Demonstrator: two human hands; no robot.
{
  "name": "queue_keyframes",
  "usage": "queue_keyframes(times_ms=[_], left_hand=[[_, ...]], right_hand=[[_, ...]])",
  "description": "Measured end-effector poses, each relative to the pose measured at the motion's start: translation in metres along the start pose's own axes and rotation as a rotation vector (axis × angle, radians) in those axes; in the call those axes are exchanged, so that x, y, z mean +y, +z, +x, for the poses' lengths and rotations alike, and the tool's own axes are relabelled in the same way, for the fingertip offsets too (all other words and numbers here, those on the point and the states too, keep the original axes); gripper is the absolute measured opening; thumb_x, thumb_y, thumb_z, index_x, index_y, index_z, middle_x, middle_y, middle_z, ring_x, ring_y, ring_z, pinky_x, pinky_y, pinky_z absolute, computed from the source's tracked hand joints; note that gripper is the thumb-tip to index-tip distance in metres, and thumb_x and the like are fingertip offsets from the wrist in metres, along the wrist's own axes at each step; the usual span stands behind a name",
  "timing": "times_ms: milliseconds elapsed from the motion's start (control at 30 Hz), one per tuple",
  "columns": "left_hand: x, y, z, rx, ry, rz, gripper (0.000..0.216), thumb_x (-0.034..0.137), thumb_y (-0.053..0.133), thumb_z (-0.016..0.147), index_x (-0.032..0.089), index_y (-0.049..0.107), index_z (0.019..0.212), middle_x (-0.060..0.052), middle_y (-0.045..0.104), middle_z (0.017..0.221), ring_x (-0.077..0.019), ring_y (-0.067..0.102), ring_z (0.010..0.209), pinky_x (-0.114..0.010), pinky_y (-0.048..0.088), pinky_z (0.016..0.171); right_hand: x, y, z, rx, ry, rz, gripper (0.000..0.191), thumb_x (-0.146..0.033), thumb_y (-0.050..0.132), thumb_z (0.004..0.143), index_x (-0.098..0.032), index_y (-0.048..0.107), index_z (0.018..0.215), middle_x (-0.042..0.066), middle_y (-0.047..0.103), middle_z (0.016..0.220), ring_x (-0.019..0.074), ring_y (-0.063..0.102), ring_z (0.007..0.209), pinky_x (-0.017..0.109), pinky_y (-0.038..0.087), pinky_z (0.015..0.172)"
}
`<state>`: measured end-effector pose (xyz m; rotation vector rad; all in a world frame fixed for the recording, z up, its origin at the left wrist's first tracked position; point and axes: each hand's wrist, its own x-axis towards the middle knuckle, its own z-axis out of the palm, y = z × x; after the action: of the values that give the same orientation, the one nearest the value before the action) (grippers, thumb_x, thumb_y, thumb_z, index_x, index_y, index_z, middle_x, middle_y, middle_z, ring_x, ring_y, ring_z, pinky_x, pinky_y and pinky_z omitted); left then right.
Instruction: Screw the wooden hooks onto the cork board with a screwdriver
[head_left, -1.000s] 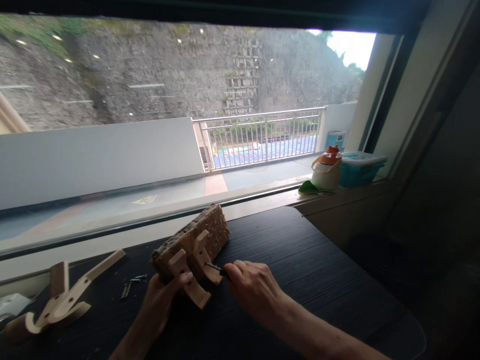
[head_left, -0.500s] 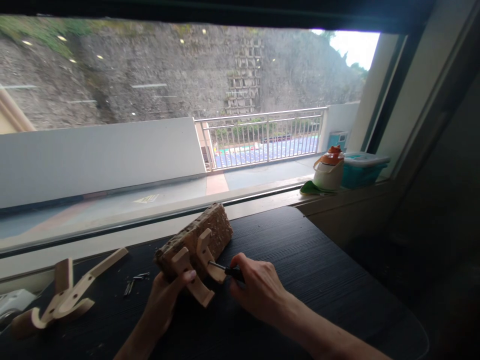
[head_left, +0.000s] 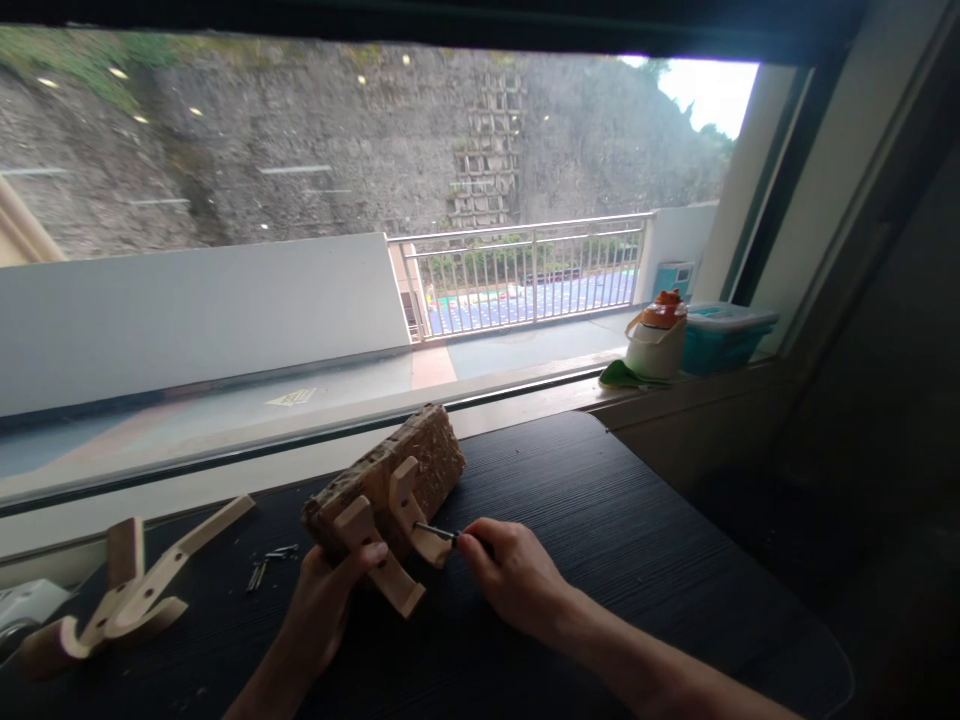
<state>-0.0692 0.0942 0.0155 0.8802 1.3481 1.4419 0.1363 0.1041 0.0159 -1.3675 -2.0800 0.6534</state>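
In the head view, the left hand (head_left: 330, 590) grips a rough brown block (head_left: 431, 455) tilted above or against the dark table (head_left: 637, 530); its thumb presses on the nearer wooden hook (head_left: 396, 582), while its other fingers are mostly hidden behind. The right hand (head_left: 517, 575) is closed around the handle of a screwdriver (head_left: 435, 532), whose thin shaft points at the farther wooden hook (head_left: 405, 480), set beside the first on the block's face. Whether the tip sits in a screw head or a hole is too small to tell. The likeliest trouble is a slip: the shaft meets the hook at a slant, so a hard push could send the tip skidding across the wood, and the left thumb is near enough to be jabbed. The block seems steadied by one hand alone, so twisting force could turn it in that grip and spoil the alignment. The farther hook has no finger visibly on it and might swivel if it is loosely fixed. Too much torque could split its narrow wood. The small pile of screws (head_left: 259, 572), lying between the block and the spare hooks (head_left: 161, 580), could scatter if the left forearm swept sideways.
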Motion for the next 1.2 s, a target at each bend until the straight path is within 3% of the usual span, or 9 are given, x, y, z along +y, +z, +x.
queue_keyframes(times_ms=[100,200,333,533,600,800,900,1067,1200], left_hand=[[-0.004,0.000,0.003,0.004,-0.019,-0.013,0.033,0.024,0.079,0.048,0.014,0.066,0.076,0.001,0.068,0.068,-0.0197,0.063,0.069,-0.028,0.049,0.064],[-0.008,0.001,0.006,0.002,-0.035,-0.030,0.034,0.029,0.079,0.051,0.014,0.066,0.078,0.001,0.068,0.068,-0.0191,0.063,0.067,-0.029,0.050,0.064],[-0.007,0.001,0.006,0.010,-0.041,-0.051,0.033,0.028,0.080,0.050,0.015,0.065,0.076,0.002,0.068,0.069,-0.0183,0.064,0.068,-0.028,0.050,0.065],[-0.003,0.003,0.003,0.023,-0.079,-0.088,0.042,0.028,0.079,0.052,0.016,0.066,0.089,0.001,0.071,0.073,-0.0204,0.066,0.071,-0.028,0.051,0.065],[-0.003,0.004,0.003,0.006,-0.068,-0.075,0.041,0.029,0.079,0.052,0.016,0.066,0.089,0.001,0.070,0.074,-0.0196,0.065,0.071,-0.028,0.051,0.065],[-0.005,0.003,0.004,-0.012,-0.050,-0.017,0.034,0.030,0.081,0.051,0.015,0.064,0.077,0.002,0.068,0.070,-0.0182,0.063,0.069,-0.030,0.050,0.068],[-0.006,0.003,0.003,0.004,-0.038,-0.028,0.036,0.030,0.080,0.050,0.015,0.065,0.079,0.002,0.068,0.070,-0.0184,0.063,0.069,-0.030,0.049,0.067],[-0.006,0.004,0.003,0.043,-0.025,-0.055,0.036,0.030,0.080,0.049,0.015,0.065,0.079,0.002,0.066,0.068,-0.0176,0.062,0.066,-0.028,0.049,0.064],[-0.006,0.003,0.004,0.021,-0.045,-0.076,0.033,0.030,0.079,0.051,0.016,0.065,0.077,0.001,0.069,0.072,-0.0181,0.063,0.067,-0.028,0.050,0.063]], right_hand=[[-0.002,-0.005,0.002,-0.050,0.063,0.053,0.037,-0.037,0.037,0.092,-0.018,0.063,0.074,0.001,0.062,0.065,0.0117,0.054,0.060,0.023,0.032,0.055],[-0.002,-0.006,0.002,0.034,0.012,-0.031,0.021,-0.031,0.047,0.086,-0.021,0.063,0.094,0.002,0.067,0.079,0.0149,0.059,0.071,0.025,0.036,0.064],[0.001,-0.006,0.000,0.125,-0.176,-0.173,0.030,-0.015,0.052,0.077,-0.020,0.055,0.107,0.003,0.062,0.097,0.0148,0.059,0.077,0.025,0.038,0.067],[0.004,-0.003,0.000,0.165,-0.465,-0.375,0.019,-0.012,0.041,0.089,-0.019,0.057,0.096,0.003,0.059,0.083,0.0135,0.055,0.072,0.025,0.035,0.060],[0.002,0.001,-0.001,0.159,-0.422,-0.349,0.017,-0.016,0.041,0.091,-0.017,0.058,0.093,0.004,0.060,0.081,0.0135,0.055,0.069,0.026,0.035,0.060],[-0.003,0.002,0.003,0.037,0.025,0.141,0.029,-0.033,0.041,0.091,-0.018,0.064,0.084,0.002,0.066,0.075,0.0123,0.058,0.068,0.022,0.037,0.060],[-0.004,-0.002,0.003,0.004,0.065,0.112,0.033,-0.035,0.037,0.092,-0.018,0.063,0.080,0.002,0.065,0.070,0.0132,0.058,0.066,0.024,0.035,0.059],[-0.003,-0.001,-0.002,0.110,-0.108,-0.139,0.028,-0.024,0.053,0.081,-0.019,0.054,0.109,0.001,0.066,0.080,0.0160,0.061,0.069,0.027,0.036,0.063],[0.003,0.003,-0.002,0.149,-0.383,-0.317,0.019,-0.015,0.046,0.086,-0.019,0.056,0.102,0.002,0.062,0.084,0.0136,0.059,0.069,0.025,0.036,0.061]])
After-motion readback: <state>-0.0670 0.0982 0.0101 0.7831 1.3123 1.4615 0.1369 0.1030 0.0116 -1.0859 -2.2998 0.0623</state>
